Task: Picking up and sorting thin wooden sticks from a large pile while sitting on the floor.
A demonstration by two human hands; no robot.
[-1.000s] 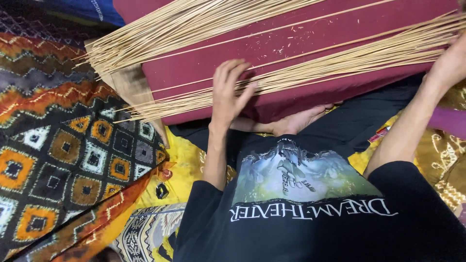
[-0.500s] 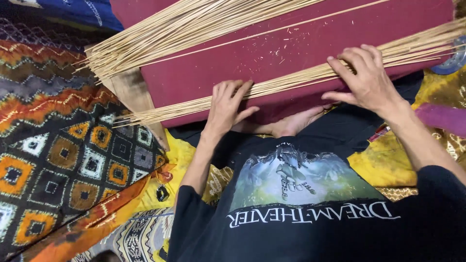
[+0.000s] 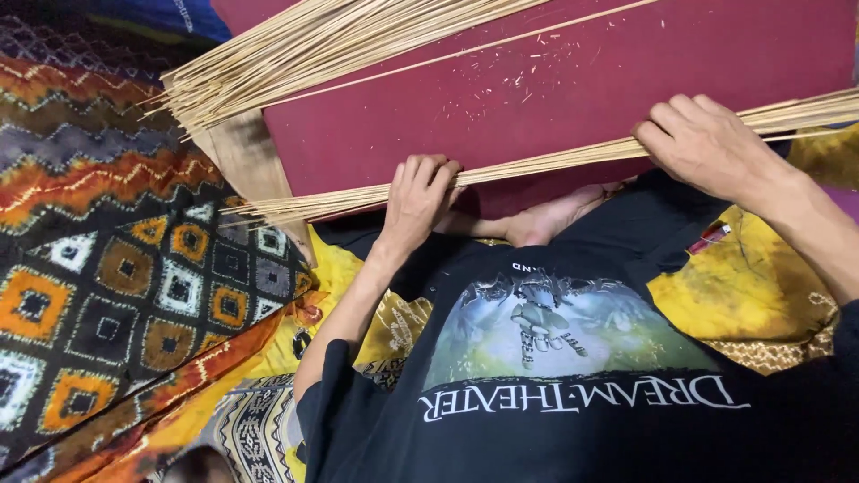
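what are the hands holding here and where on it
Both hold the near bundle of thin sticks on the maroon board: left hand around its middle, right hand further toward the right end.

Wide open stretch of maroon board [image 3: 573,98] between the two stick bundles — upper bundle [image 3: 331,45] fences the far edge, near bundle [image 3: 537,165] and both hands [image 3: 416,201] [image 3: 707,143] crowd the front edge.

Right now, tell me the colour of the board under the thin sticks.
Dark red board, plain, flecked with pale bits; head view.
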